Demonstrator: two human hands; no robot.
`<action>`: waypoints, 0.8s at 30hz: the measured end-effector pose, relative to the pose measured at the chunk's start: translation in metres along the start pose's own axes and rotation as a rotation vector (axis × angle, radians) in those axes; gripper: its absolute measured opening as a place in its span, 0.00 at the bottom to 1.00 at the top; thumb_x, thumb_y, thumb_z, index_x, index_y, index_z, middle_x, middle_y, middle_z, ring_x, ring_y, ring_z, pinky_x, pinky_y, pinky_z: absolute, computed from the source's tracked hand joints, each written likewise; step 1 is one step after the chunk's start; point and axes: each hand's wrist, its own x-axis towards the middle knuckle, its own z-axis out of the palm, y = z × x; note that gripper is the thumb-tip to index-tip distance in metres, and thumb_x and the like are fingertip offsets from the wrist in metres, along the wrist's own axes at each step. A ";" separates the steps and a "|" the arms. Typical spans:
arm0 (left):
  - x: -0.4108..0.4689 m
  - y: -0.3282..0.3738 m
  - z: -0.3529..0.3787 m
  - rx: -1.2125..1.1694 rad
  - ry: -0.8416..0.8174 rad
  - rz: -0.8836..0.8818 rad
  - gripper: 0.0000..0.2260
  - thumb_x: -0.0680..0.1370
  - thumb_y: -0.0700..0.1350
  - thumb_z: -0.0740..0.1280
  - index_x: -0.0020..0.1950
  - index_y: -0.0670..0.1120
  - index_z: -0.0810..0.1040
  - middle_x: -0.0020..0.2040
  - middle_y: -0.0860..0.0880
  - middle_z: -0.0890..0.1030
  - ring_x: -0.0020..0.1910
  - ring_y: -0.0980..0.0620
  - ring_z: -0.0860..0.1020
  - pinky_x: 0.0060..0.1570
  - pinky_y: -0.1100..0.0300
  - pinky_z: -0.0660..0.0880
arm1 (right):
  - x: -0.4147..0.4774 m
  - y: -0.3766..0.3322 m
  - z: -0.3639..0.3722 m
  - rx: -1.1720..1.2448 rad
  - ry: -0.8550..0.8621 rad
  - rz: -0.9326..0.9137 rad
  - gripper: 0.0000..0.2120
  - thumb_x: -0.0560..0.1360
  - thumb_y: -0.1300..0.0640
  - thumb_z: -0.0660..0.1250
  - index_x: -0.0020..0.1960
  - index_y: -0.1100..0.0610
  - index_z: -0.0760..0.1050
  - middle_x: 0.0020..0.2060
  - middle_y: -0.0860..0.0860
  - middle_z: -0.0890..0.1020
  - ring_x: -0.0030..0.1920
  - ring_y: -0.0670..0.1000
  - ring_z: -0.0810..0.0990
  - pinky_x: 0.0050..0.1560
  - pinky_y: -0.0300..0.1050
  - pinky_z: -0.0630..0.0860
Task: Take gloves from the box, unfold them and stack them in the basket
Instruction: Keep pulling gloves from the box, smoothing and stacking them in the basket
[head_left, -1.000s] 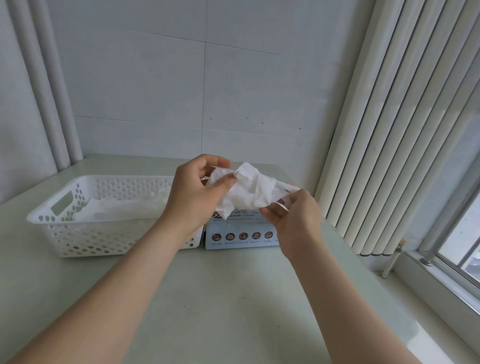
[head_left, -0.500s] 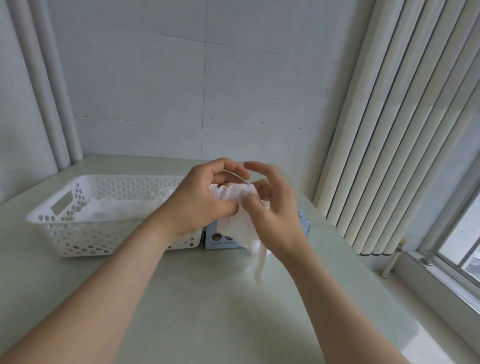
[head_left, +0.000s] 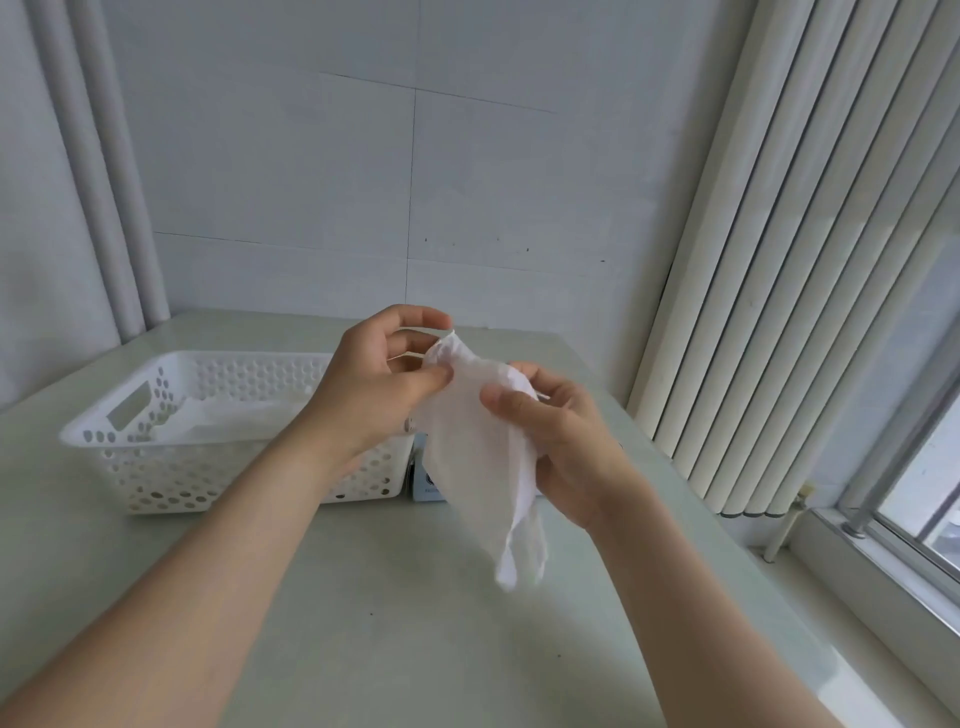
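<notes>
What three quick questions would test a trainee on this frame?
1. True or false: the held glove lies inside the basket.
2. How many hands grip it: A none, B one, C two?
3. Fill in: the box stands on the basket's ____ side.
Key: 1 false; 2 C, left hand and right hand; 3 right.

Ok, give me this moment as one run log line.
phase: unfolding | left hand: pinches glove top | right hand: grips glove side | glove: hangs above table, partly unfolded | basket: stacked gloves inside | box: mostly hidden behind glove
</notes>
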 end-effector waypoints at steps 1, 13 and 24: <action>0.001 0.000 -0.001 -0.025 0.021 -0.022 0.14 0.78 0.33 0.72 0.58 0.50 0.82 0.48 0.52 0.87 0.47 0.49 0.84 0.46 0.54 0.80 | 0.001 0.002 -0.001 -0.051 -0.021 0.041 0.13 0.75 0.60 0.77 0.57 0.62 0.82 0.49 0.60 0.84 0.49 0.61 0.83 0.50 0.58 0.76; 0.005 0.016 -0.005 -0.032 0.198 0.110 0.10 0.77 0.35 0.70 0.44 0.49 0.74 0.44 0.52 0.80 0.40 0.56 0.77 0.43 0.64 0.74 | 0.001 0.006 0.005 0.030 -0.043 -0.024 0.14 0.81 0.60 0.67 0.61 0.69 0.75 0.43 0.56 0.81 0.39 0.53 0.80 0.34 0.43 0.76; 0.007 0.003 -0.063 0.301 0.076 0.161 0.15 0.78 0.32 0.65 0.37 0.47 0.84 0.41 0.57 0.80 0.30 0.58 0.71 0.32 0.67 0.72 | 0.039 0.007 0.036 -0.382 0.309 -0.089 0.07 0.77 0.56 0.76 0.53 0.53 0.80 0.43 0.57 0.89 0.42 0.64 0.87 0.45 0.65 0.84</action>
